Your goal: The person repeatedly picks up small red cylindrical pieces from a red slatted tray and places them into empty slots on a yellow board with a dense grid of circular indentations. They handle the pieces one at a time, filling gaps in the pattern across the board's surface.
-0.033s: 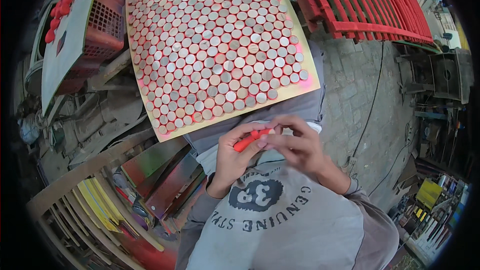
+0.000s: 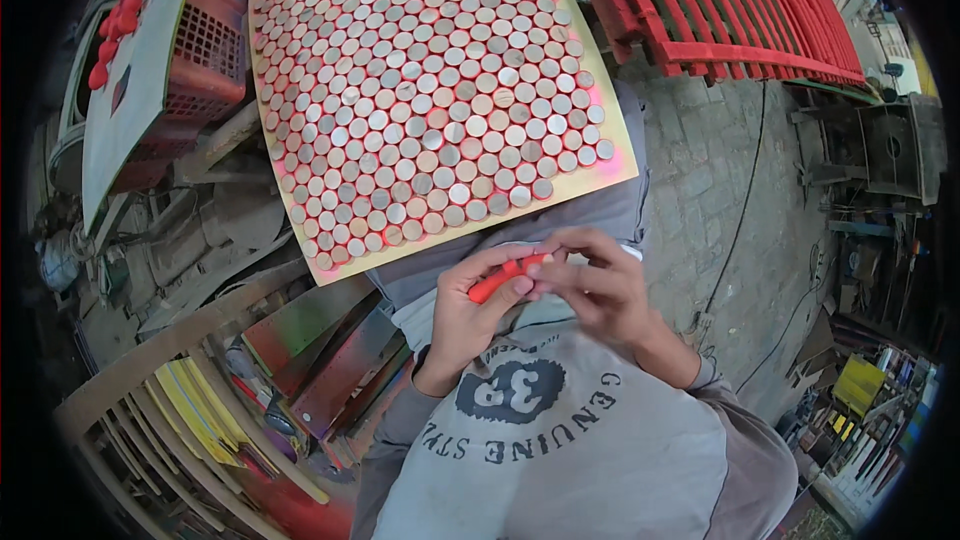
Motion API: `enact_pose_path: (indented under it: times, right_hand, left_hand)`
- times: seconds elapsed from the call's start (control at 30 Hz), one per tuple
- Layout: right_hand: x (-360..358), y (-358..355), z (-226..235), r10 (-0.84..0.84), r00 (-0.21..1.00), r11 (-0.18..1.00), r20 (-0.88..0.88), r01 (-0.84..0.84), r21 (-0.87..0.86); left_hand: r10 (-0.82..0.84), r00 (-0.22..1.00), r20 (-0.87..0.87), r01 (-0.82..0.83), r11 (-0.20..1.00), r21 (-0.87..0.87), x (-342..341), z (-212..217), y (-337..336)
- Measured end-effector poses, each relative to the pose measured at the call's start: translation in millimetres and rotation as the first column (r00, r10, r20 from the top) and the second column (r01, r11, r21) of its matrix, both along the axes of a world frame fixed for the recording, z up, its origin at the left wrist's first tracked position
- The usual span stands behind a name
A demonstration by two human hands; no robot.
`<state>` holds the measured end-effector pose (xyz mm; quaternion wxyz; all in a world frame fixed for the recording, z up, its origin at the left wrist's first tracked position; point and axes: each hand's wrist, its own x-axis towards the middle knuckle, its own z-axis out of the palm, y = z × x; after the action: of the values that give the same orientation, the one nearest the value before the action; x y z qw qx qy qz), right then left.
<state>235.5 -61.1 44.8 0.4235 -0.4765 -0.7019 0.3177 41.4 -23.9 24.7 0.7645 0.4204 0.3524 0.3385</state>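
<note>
In front of my chest, both hands meet on a small bright red piece [image 2: 492, 286]. It is longish and rounded at its left end, with a short raised part on top; its exact kind I cannot make out. My left hand [image 2: 468, 304] is closed around the rounded end, thumb along the near side. At the other end, the fingers of my right hand [image 2: 598, 285] pinch a pale tip that they partly hide. Just beyond lies a yellowish board [image 2: 590, 186] covered with close rows of round pale discs [image 2: 425, 160] with red edges.
At the left, a white panel [image 2: 125, 130] with red rounded pieces [image 2: 122, 25] leans by a red plastic crate [image 2: 208, 70]. Red slatted racks [image 2: 730, 15] stand far right. Coloured boards [image 2: 330, 370] lie low left. A black cable [image 2: 745, 190] crosses the paved floor [image 2: 690, 140].
The red piece has turned slightly, and more of its far end shows. My right fingers have shifted a little around the tip. My left hand stays nearly still.
</note>
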Motion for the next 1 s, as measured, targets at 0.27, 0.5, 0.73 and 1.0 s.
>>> enact_pose_path:
  times: [0.27,0.5,0.73,1.0]
  right_hand:
    - [13,27,-29,-0.566,0.819,0.824,0.091,0.558,0.098]
    - [-1,13,-16,-0.498,0.803,0.863,-0.329,0.421,-0.279]
    - [8,2,19,-0.067,0.985,0.963,-0.160,0.022,-0.269]
    - [12,5,12,-0.088,0.966,0.908,-0.242,-0.023,-0.419]
  left_hand:
    - [0.067,0.990,0.124,-0.047,0.987,-0.155,1,0,0]
    - [0.035,0.998,0.048,-0.029,0.993,-0.116,-3,0,-1]
    - [-0.094,0.991,-0.096,0.115,0.965,0.237,2,5,9]
    - [-0.042,0.987,-0.155,0.053,0.996,0.070,5,15,6]
